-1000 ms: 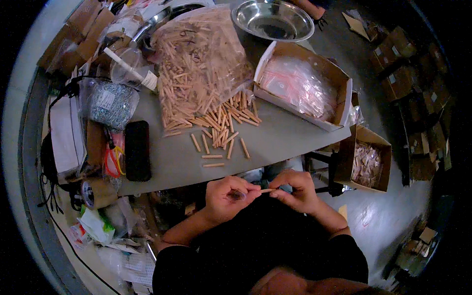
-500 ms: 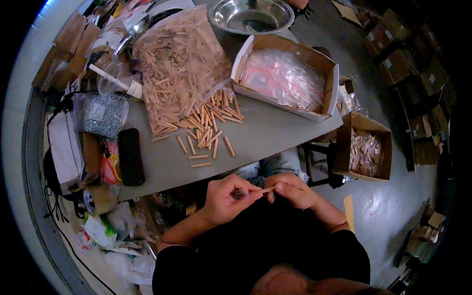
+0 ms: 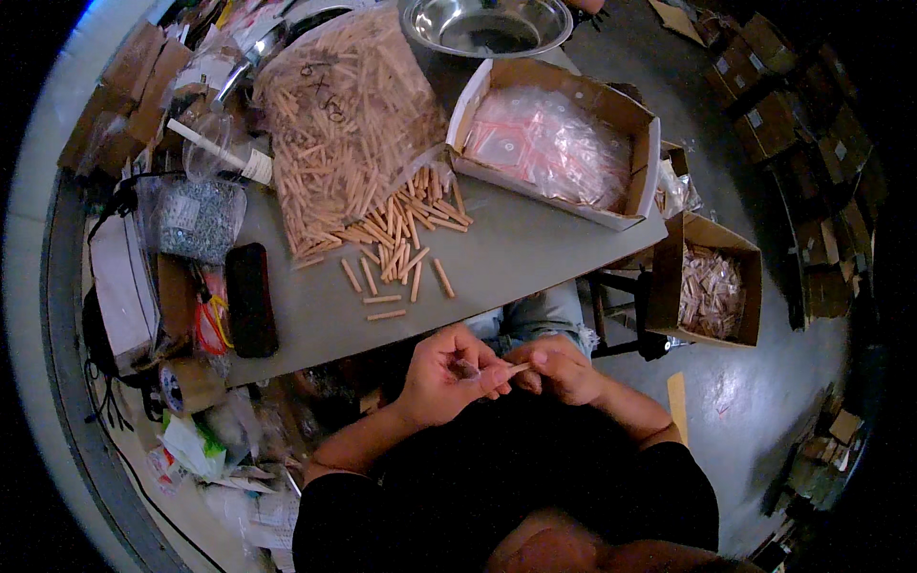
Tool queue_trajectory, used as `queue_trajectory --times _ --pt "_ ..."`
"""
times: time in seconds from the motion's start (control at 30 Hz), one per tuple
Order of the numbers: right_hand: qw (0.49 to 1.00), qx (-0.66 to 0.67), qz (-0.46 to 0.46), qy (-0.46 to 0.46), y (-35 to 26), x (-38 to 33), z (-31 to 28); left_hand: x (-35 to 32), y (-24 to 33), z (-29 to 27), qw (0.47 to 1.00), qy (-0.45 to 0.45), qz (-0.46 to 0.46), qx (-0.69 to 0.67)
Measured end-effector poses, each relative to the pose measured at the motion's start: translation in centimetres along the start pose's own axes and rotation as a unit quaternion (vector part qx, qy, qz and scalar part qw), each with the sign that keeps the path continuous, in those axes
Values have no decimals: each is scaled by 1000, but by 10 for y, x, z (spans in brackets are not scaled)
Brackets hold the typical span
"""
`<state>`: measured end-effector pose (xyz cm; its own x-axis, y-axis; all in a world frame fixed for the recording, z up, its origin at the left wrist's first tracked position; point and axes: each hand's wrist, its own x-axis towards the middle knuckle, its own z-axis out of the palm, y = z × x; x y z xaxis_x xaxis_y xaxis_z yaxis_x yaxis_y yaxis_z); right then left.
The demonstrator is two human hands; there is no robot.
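Just off the near edge of the table [image 3: 320, 320], the left hand [image 3: 447, 378] and right hand [image 3: 565, 371] pinch a wooden peg [image 3: 519, 368], probably light, stiff, best gripped near either end.

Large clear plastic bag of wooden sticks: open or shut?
Open: the bag has loose pale sticks fanning from its mouth onto the grey tabletop.

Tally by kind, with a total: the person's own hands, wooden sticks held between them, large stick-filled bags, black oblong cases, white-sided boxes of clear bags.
Left hand and right hand: 2
Wooden stick between them: 1
Large stick-filled bag: 1
Black oblong case: 1
White-sided box of clear bags: 1
Total: 6
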<state>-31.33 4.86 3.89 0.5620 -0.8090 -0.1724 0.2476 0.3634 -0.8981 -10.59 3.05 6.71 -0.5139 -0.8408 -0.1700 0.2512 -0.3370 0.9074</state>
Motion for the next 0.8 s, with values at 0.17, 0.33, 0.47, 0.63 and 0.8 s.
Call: queue_trajectory --times 0.17,0.33,0.47,0.63,0.8 --pt "999 34 -12 -4 4 1 3 2 -3 -3 999 -15 14 -25" --pt "998 0 -53 -19 12 0 -3 6 -7 -2 998 -13 14 -59" --pt "961 -212 -176 -10 -6 3 -8 6 -9 -1 998 3 59 10" --pt "906 -317 -279 22 -17 7 -8 4 -11 -3 997 14 76 12" --pt "911 -292 -284 65 -18 10 -1 3 -12 -7 988 21 124 84"
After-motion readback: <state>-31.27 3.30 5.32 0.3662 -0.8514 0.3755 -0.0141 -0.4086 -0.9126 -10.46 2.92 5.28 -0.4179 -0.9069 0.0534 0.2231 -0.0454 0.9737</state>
